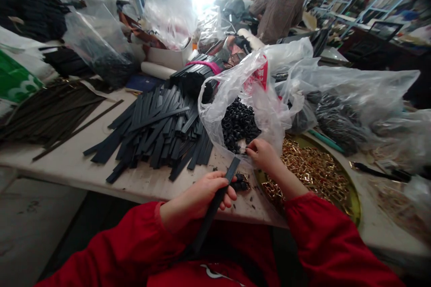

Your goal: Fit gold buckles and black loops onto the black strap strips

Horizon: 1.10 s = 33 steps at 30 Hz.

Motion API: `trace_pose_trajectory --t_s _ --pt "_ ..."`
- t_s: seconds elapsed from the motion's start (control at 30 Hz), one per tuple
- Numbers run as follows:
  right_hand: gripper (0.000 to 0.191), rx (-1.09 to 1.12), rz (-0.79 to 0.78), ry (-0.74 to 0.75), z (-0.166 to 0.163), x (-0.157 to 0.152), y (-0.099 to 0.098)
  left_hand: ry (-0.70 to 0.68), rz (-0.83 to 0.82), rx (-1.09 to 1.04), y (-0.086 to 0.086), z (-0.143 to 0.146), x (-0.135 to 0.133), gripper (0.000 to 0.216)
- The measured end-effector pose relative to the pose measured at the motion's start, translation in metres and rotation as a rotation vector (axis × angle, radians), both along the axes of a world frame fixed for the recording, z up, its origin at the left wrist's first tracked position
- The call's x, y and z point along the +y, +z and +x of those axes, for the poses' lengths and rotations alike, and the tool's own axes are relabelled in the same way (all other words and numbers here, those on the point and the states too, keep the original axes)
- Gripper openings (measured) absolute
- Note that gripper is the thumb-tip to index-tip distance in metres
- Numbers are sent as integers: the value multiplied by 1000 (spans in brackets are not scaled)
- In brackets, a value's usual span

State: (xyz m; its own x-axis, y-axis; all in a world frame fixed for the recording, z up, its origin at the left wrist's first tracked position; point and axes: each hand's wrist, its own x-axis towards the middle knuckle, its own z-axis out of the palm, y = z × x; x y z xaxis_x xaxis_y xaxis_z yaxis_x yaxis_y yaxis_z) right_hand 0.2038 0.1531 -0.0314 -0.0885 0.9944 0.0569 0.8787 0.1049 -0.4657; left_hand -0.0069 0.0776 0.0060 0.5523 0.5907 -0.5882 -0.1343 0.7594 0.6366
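Note:
My left hand (215, 187) is closed around a flat black strap (211, 213), which slants from my lap up toward the table. Its upper end sticks out past my thumb. At the mouth of a clear plastic bag (210, 119), my right hand (261, 152) pinches with thumb and fingertips; what lies between them is too small to make out. Inside that bag is a heap of small black loops (239, 121). Just beyond my left fingers, a few black pieces with gold metal fittings (241, 184) lie on the table.
A pile of black straps (158, 125) spreads across the table's left middle. Gold-coloured buckles (310, 170) fill a round yellowish tray (357, 215) at right. Long dark strips (50, 107) lie far left. More plastic bags (353, 89) stand behind. A person (281, 6) is across the table.

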Motion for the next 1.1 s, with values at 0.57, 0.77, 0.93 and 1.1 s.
trace_pose_trajectory --t_s 0.57,0.77,0.93,1.1 --pt "26 1230 -211 -205 -44 -142 29 -301 1086 710 15 0 -45 29" --pt "26 1074 -221 -73 -46 -157 29 -460 1089 641 15 -6 -55 35" --pt "41 1274 -149 -216 -66 -164 16 -406 901 498 2 -6 -60 46" --pt "55 1174 -197 -154 -59 -162 -3 -271 967 514 1 -4 -52 40"
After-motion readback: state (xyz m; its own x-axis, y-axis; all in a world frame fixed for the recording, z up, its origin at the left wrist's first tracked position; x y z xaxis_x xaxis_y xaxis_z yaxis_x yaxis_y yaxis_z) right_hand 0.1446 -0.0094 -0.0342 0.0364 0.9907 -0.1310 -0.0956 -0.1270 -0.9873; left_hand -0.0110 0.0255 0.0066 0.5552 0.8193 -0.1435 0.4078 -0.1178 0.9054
